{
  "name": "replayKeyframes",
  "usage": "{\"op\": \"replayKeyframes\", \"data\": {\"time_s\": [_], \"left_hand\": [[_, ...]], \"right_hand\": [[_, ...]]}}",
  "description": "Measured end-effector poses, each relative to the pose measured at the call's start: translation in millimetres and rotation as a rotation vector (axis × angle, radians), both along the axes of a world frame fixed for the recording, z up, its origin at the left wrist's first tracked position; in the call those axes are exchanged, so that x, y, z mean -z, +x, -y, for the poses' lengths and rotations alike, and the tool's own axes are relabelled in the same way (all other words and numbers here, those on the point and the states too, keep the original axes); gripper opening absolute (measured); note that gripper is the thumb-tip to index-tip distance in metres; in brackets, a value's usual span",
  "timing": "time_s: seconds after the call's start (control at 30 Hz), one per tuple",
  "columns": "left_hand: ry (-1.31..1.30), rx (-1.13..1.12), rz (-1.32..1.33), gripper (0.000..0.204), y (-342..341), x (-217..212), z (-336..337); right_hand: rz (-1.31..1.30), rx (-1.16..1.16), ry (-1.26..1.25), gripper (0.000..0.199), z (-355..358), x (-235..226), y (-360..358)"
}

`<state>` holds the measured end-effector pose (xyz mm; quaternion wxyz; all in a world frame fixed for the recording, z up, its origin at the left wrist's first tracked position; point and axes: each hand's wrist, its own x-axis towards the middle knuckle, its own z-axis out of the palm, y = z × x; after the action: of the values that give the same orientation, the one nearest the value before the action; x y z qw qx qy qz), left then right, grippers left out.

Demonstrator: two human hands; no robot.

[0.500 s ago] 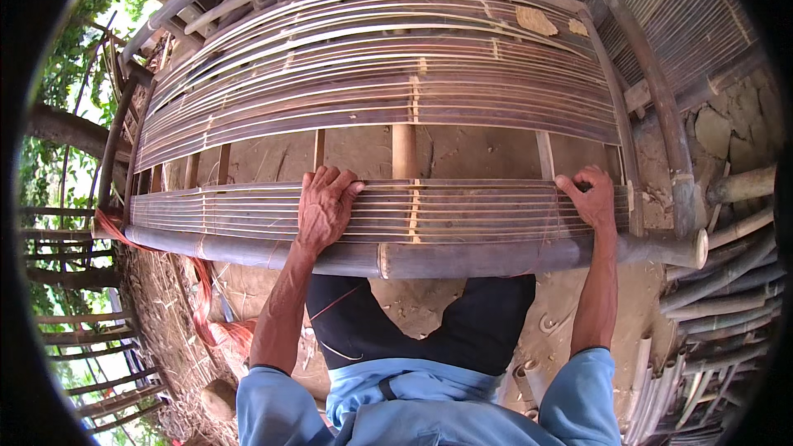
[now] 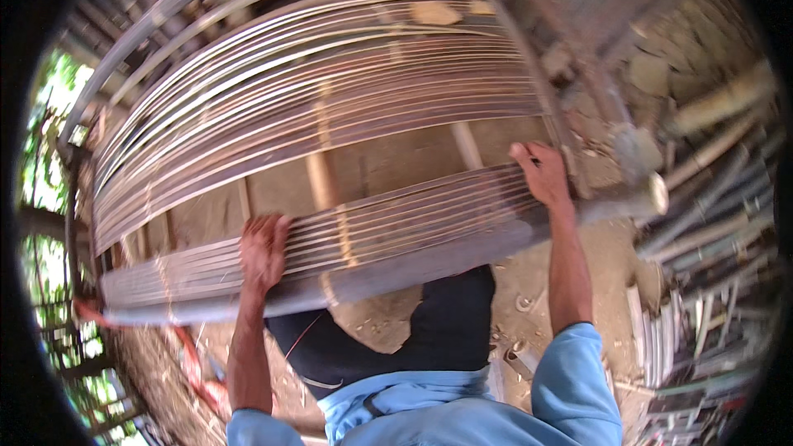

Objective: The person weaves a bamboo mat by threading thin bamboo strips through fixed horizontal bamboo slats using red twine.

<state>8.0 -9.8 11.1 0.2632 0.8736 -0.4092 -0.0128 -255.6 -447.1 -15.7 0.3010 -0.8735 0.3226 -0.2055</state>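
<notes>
Head view: both hands, L (image 2: 264,249) & R (image 2: 541,173), flat on slat mat (image 2: 396,231), poles (image 2: 710,231) at right

Bamboo slat panel (image 2: 330,116): long thin strips laid side by side, curving across the upper and middle frame, blurred. Lower band of slats (image 2: 396,227), on a thick round pole (image 2: 462,260) running from lower left to right of centre. Left hand (image 2: 264,249): flat on the lower band, left of centre. Right hand (image 2: 541,173): fingers spread on the band's right end. Loose bamboo poles (image 2: 710,231): stacked at right edge. Blue sleeves (image 2: 578,380), bottom.
</notes>
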Motion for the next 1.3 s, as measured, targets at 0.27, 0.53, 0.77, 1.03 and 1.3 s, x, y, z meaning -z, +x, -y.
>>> {"op": "replayKeyframes", "data": {"time_s": [0.27, 0.53, 0.77, 1.03, 1.3], "left_hand": [[0.072, 0.021, 0.137, 0.033, -14, 14, 9], [0.094, 0.028, 0.216, 0.034, -17, 23, 1], [0.107, 0.015, 0.186, 0.034, -10, 31, -2], [0.065, 0.022, 0.253, 0.035, -8, 31, -4], [0.148, -0.035, 0.131, 0.036, -10, 26, 4]], "right_hand": [[-0.055, -0.115, -0.459, 0.042, -41, -5, 0], [-0.147, -0.084, -0.35, 0.047, -49, -11, -6], [-0.142, -0.114, -0.316, 0.049, -43, -6, -6], [0.181, 0.167, -0.184, 0.053, 37, -11, -37], [-0.36, 0.115, 0.633, 0.059, 164, 16, -34]]}}
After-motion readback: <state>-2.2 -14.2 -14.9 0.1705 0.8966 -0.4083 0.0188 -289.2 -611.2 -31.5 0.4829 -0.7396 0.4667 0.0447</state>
